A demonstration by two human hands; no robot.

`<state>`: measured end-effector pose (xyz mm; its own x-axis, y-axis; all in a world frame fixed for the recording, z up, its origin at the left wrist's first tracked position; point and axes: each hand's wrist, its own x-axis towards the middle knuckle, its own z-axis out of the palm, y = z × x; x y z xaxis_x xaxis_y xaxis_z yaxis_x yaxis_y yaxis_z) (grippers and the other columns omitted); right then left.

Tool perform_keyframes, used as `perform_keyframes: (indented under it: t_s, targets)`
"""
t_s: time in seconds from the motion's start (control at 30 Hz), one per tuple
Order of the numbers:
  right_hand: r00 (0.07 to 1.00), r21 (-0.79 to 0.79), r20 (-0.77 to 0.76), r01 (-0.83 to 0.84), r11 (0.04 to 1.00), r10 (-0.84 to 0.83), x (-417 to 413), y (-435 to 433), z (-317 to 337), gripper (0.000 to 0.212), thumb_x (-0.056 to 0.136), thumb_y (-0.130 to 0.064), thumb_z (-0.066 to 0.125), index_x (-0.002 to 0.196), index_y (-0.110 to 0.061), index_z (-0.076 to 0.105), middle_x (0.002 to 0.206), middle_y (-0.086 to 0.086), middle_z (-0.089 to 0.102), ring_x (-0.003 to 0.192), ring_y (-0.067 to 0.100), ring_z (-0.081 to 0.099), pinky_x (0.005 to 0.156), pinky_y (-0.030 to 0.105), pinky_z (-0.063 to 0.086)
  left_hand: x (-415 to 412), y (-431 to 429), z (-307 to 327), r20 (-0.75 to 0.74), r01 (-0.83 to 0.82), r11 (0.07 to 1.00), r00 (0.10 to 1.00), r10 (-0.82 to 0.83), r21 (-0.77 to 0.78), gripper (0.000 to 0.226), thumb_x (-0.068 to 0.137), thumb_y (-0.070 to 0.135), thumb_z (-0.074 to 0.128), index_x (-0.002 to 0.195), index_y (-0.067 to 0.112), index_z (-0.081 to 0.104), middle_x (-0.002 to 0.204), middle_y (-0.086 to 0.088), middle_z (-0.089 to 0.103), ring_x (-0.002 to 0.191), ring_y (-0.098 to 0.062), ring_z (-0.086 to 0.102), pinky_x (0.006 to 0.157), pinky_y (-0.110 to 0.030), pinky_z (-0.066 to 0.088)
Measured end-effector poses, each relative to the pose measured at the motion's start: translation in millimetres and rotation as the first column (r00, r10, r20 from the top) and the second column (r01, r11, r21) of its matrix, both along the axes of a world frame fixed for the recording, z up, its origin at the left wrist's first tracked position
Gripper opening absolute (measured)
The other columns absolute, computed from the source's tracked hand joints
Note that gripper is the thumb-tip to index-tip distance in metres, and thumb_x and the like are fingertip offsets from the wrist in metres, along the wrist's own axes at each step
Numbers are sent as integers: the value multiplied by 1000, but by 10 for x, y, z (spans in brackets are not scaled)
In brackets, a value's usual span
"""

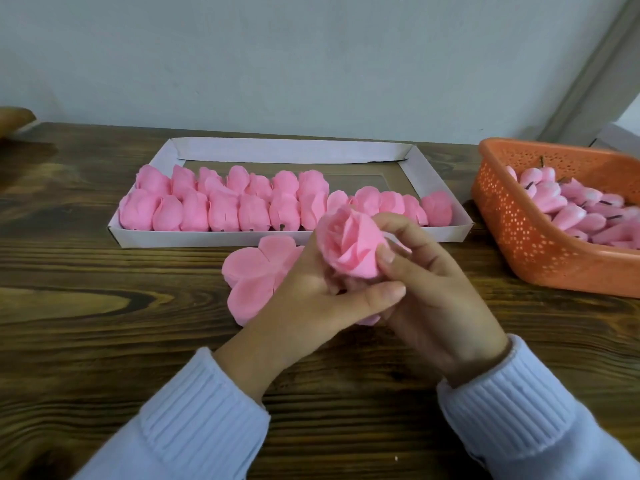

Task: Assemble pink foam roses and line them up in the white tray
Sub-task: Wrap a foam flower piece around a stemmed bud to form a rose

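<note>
Petals of a pink rose (351, 245) are held above the worktop (104, 323) by both hands. The left hand (308, 296) is curled round its base from below, and its side is pinched by the right hand (433, 289), so each grip is closed on the rose. Flat petal sheets (249, 275) lie beneath. In the white tray (287, 152) behind, finished roses (221, 211) are lined up; buds (571, 211) are piled in an orange basket (519, 237).

A plain, pale grey-white wall (311, 57) stands behind a dark brown wooden tabletop (86, 306) with bold grain and knots. At the far right a grey frame (595, 74) runs slantwise up the view. The light is soft and even, casting faint shadows on the wood.
</note>
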<state>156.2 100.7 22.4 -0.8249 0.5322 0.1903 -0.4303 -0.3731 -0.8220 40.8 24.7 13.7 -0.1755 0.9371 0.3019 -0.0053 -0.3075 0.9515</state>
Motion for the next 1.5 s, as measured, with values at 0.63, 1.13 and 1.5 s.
perform_keyframes:
  t_s: [0.63,1.13,1.5]
  targets:
    - [919,-95,328,-199,975,219,-55,-37,-49,43,87,-46,49,103,-10,68,72,10,67,63,16,68,57,22,55,-4,-70,19,156,-60,998,986,62,-15,31,70,34,74,101,35,72,79,-11,68,57,-29,52,41,-19,45]
    - [948,-166,165,-245,955,271,-55,-78,-29,47,90,-28,47,131,-6,49,126,9,59,118,22,56,95,35,50,14,-61,-3,18,-108,993,994,107,57,23,74,28,70,95,18,71,110,9,69,109,-9,63,89,-29,53]
    - [977,-134,132,-152,979,169,-55,-115,-38,37,89,-11,45,122,4,51,110,14,67,105,22,65,86,32,55,36,-64,33,-73,-135,988,987,140,72,24,69,31,73,93,30,71,106,7,70,101,-11,66,86,-27,52]
